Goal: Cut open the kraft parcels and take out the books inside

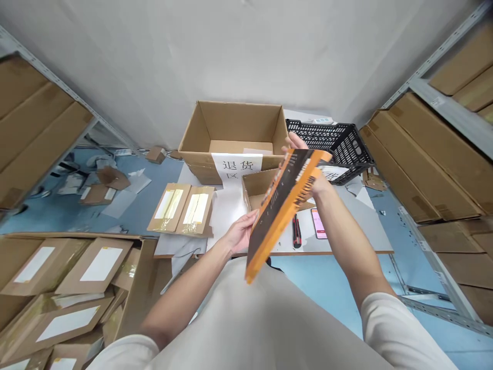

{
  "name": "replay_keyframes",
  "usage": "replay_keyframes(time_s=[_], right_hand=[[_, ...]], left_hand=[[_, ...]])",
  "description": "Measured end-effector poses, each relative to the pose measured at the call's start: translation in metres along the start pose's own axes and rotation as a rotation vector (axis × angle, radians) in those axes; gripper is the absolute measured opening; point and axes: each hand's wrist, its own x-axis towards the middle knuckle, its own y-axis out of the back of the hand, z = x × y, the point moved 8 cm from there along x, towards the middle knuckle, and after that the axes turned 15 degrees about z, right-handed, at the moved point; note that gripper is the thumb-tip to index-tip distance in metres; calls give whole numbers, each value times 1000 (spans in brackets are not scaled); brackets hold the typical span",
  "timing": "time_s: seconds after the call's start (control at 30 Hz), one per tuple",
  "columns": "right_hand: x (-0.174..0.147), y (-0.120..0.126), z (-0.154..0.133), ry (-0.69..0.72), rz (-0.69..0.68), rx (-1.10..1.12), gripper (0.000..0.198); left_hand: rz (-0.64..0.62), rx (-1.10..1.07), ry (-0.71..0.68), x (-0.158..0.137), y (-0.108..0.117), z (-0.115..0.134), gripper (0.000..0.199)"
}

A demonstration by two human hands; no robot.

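Observation:
A flat orange and black printed box [275, 213] is held up at a slant in front of my body, above the table's front edge. My left hand [242, 232] grips its left side near the lower end, with the fingertips partly hidden behind it. Behind the upper right end is my right hand [319, 184], closed around the box, some fingers showing past the top edge. Just beyond the held box stands an open small carton [254, 191]. On the table below lie a red and black utility knife [296, 232] and a phone [319, 224] with a lit pink screen.
A large open carton [196, 160] with a paper sign [236, 165] stands at the back, beside a black plastic crate [348, 146]. Two taped parcels [181, 209] lie on the table's left. A big carton [144, 277] of parcels stands lower left. Shelves [450, 103] with boxes flank both sides.

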Motion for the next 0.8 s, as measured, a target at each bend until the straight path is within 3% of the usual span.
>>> replay_keyframes(time_s=[0.1, 0.27, 0.47, 0.8], right_hand=[[1, -14, 8, 1, -95, -35, 50], [3, -8, 14, -36, -103, -59, 39], [16, 5, 33, -143, -24, -71, 33], [9, 1, 34, -363, -187, -82, 30]], left_hand=[[-28, 66, 81, -7, -10, -12, 39], [5, -5, -38, -29, 11, 4, 53], [348, 104, -359, -28, 70, 34, 45], [384, -17, -277, -14, 86, 30, 37]])
